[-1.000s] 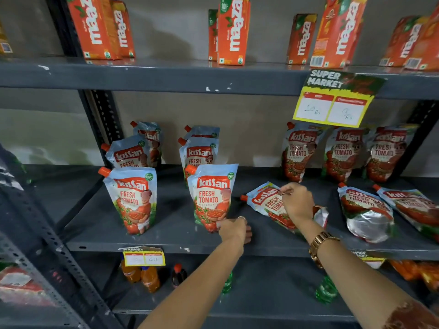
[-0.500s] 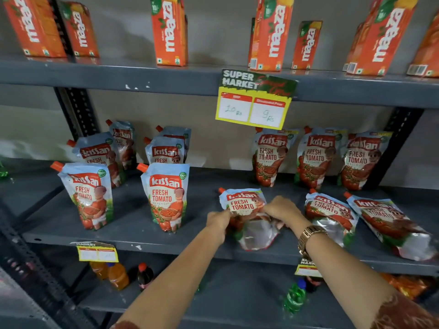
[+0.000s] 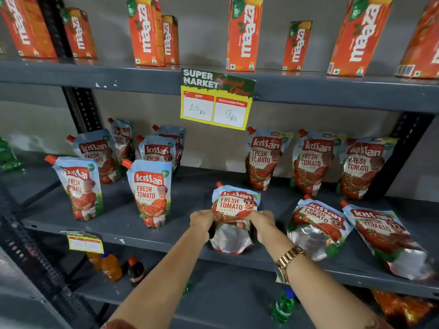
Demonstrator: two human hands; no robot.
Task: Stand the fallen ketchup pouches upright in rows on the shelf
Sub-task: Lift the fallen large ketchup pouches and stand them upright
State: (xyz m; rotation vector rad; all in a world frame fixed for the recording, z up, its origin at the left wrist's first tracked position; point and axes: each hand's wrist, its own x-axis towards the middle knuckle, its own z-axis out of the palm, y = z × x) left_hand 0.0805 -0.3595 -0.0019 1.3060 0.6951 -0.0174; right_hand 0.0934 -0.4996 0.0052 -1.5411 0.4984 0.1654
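A ketchup pouch sits at the front middle of the grey shelf, tilted back with its silver base toward me. My left hand grips its left side and my right hand grips its right side. Two more pouches lie flat to the right, one close by and another further right. Several pouches stand upright at the left, such as the front one, and three stand at the back right.
Orange Maaza juice cartons line the shelf above. A yellow price tag hangs from that shelf's edge. Drink bottles stand on the shelf below. A black upright post bounds the right side.
My left hand left the upright pouch and joined the right hand on the fallen one. Both hands have turned that pouch and raised its top end off the shelf. The view shifted right.
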